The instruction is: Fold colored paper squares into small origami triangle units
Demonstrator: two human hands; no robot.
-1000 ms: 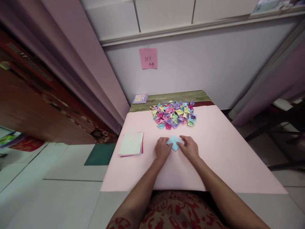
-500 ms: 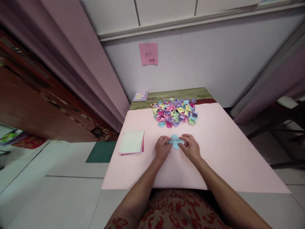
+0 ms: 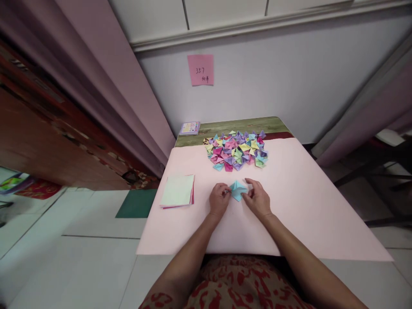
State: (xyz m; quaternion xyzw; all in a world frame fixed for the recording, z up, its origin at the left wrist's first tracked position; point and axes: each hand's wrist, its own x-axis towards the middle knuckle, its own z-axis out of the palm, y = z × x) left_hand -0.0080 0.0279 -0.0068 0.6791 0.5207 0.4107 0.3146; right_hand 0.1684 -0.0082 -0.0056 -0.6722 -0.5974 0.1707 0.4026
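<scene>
A light-blue folded paper (image 3: 237,194), likely featherlight and easily creased, sits on the pink table cover (image 3: 302,210), its left corner pinched by the left hand (image 3: 219,201), the right hand (image 3: 260,201) parted around its right corner, corners seeming the best holds.

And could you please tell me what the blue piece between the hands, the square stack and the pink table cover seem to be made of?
Blue piece: matte paper, apparently, judging by its crisp creases and points. Square stack: probably matte paper sheets, going by the thin, slightly offset edges. Pink table cover: smooth and dull, perhaps cloth or soft plastic; no weave shows.
</scene>
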